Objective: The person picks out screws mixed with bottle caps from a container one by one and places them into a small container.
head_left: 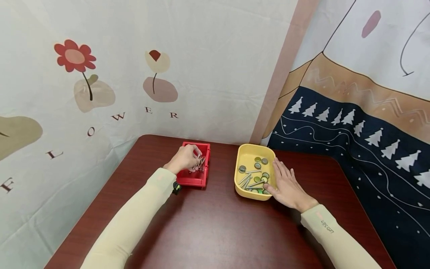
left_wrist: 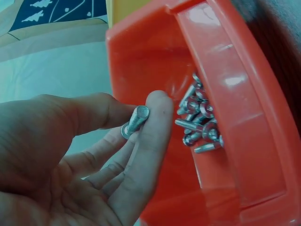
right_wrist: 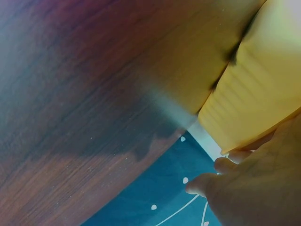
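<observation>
Over the red bin (head_left: 192, 181), my left hand (head_left: 186, 158) pinches a silver bolt (left_wrist: 137, 119) between thumb and fingertip. The bolt's threaded end points at the left wrist camera. Below and beside it, several more bolts (left_wrist: 201, 115) lie heaped in the bin. My right hand (head_left: 291, 187) rests at the right rim of a yellow tub (head_left: 248, 152). Its fingers stretch nearly straight along the tub's outer side, and the thumb reaches over the rim. Inside the tub lie long silver screws (head_left: 246, 181) and several bottle caps (head_left: 257, 165).
Both containers stand toward the back of a dark red-brown table (head_left: 215, 224), with a strip of tabletop between them. Behind it hangs a pale cloth (head_left: 208, 67) printed with flowers. A navy cloth (head_left: 329, 149) with white trees hangs at the right.
</observation>
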`<state>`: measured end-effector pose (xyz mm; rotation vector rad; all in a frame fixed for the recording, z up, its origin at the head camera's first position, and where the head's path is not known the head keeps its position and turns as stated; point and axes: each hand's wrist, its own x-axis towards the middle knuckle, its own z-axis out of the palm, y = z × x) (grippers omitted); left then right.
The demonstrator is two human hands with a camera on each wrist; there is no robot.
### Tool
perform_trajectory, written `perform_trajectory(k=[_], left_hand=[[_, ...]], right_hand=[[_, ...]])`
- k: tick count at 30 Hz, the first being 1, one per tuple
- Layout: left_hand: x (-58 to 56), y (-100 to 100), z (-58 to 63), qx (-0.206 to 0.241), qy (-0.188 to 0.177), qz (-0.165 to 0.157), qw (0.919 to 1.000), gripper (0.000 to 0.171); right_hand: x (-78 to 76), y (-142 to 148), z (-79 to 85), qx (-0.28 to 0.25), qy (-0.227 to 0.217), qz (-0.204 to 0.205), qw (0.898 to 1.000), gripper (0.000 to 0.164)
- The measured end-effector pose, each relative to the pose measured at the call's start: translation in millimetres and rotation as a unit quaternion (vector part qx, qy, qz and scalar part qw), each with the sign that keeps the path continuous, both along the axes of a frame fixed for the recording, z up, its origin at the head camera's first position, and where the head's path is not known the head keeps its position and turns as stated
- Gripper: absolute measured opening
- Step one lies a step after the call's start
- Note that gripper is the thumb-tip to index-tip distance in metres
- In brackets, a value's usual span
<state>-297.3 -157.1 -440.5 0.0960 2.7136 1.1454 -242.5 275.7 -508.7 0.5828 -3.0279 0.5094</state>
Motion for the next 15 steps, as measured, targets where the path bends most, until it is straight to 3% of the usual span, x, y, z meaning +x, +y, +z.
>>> perform_trajectory(k=[15], left_hand=[[-0.2, 2.8, -9.3, -0.083, 0.024, -0.007, 0.9962, 0.034]], right_hand=[[0.4, -0.7, -0.6, -0.001, -0.001, -0.001, 1.000, 0.102]])
